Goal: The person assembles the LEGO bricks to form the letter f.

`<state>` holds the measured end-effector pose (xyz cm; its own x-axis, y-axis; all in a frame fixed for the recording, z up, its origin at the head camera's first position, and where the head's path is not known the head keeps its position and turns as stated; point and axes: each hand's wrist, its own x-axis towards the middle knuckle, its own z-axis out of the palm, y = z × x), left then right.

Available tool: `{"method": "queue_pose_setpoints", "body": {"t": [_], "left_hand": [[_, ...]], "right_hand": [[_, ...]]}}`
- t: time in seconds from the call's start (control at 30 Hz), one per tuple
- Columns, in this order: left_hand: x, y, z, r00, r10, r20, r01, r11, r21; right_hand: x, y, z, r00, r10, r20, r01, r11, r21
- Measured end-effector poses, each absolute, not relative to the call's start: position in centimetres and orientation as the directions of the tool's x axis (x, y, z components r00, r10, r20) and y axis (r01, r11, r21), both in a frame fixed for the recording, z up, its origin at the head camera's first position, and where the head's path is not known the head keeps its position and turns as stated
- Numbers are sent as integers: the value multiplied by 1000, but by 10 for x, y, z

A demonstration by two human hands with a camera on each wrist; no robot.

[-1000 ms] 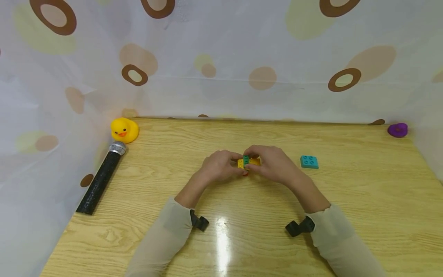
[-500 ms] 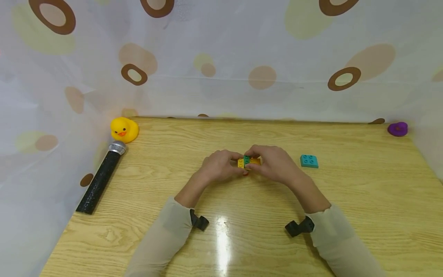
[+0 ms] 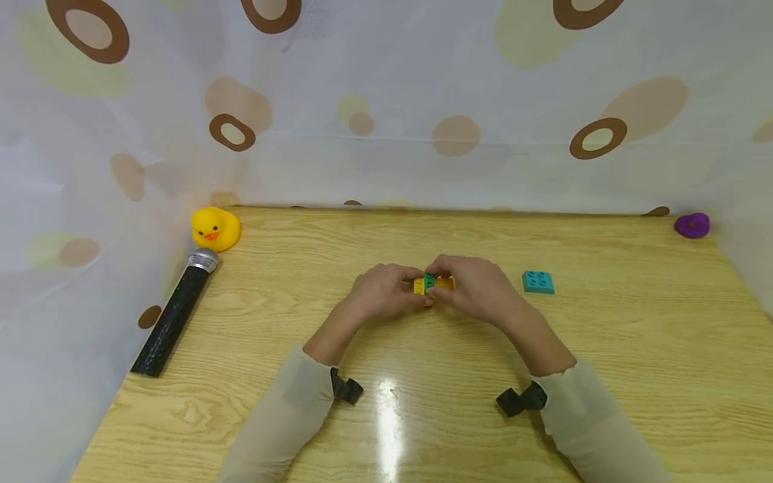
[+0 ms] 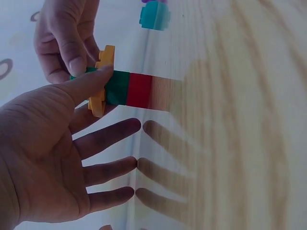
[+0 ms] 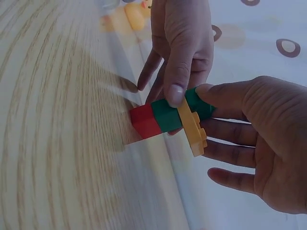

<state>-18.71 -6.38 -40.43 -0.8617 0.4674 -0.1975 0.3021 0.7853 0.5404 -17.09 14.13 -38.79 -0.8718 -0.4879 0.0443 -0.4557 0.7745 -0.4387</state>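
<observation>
A small tower of toy building bricks stands on the wooden table in front of me. Its red brick (image 5: pixel 145 121) is at the bottom, with a green brick (image 5: pixel 166 116) above it. A long yellow-orange brick (image 5: pixel 193 129) lies crosswise over that, and another green brick (image 3: pixel 430 282) tops it. My left hand (image 3: pixel 383 292) pinches the tower at the yellow-orange brick between thumb and index finger, its other fingers spread. From the other side my right hand (image 3: pixel 480 288) pinches the top green brick with thumb and fingers. The fingers partly cover the tower.
Right of my hands lies a teal four-stud brick (image 3: pixel 538 282). A purple toy (image 3: pixel 692 225) sits in the far right corner. At the left are a yellow rubber duck (image 3: pixel 215 229) and a black microphone (image 3: pixel 175 308). A spotted sheet (image 3: pixel 398 174) walls off the table's back and sides.
</observation>
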Motion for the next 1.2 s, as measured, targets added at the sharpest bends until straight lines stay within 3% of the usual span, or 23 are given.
{"method": "queue_pose_setpoints", "body": {"t": [0.67,1.2], "left_hand": [[-184,-61,-403,-868,464,-176,319,794,518],[-182,-57,-400,-879,420,-227,252,811,528]], "right_hand": [[-175,152,-392,-860,-509,27,-452,736,-504],[-176,223,-390,-923,-384,37,-337,755,-563]]}}
